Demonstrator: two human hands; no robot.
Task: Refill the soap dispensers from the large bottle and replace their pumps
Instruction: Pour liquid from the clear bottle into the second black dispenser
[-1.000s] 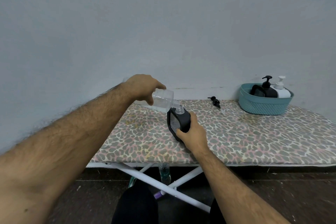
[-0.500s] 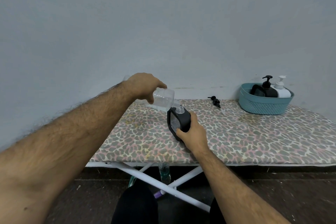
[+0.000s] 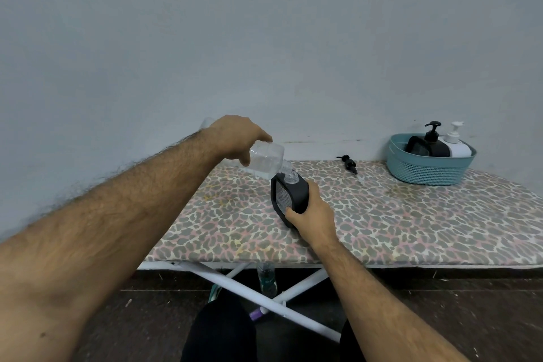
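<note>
Left hand (image 3: 235, 135) gripped the clear bottle (image 3: 266, 157), tipped so its mouth met the neck of the black dispenser (image 3: 289, 195); right hand (image 3: 311, 214) wrapped the dispenser, standing tilted on the board (image 3: 411, 223) near centre. Loose pump (image 3: 348, 163) lay at 1 o'clock of it; basket (image 3: 426, 173) further at 2 o'clock. Risk, judged: necks were narrow and merely touching; a steeper tilt or slip would likely spill liquid onto the cover.

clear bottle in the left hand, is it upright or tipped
Tipped: the clear bottle lies nearly sideways in the left hand, neck angled down onto the open neck of the black dispenser.
</note>
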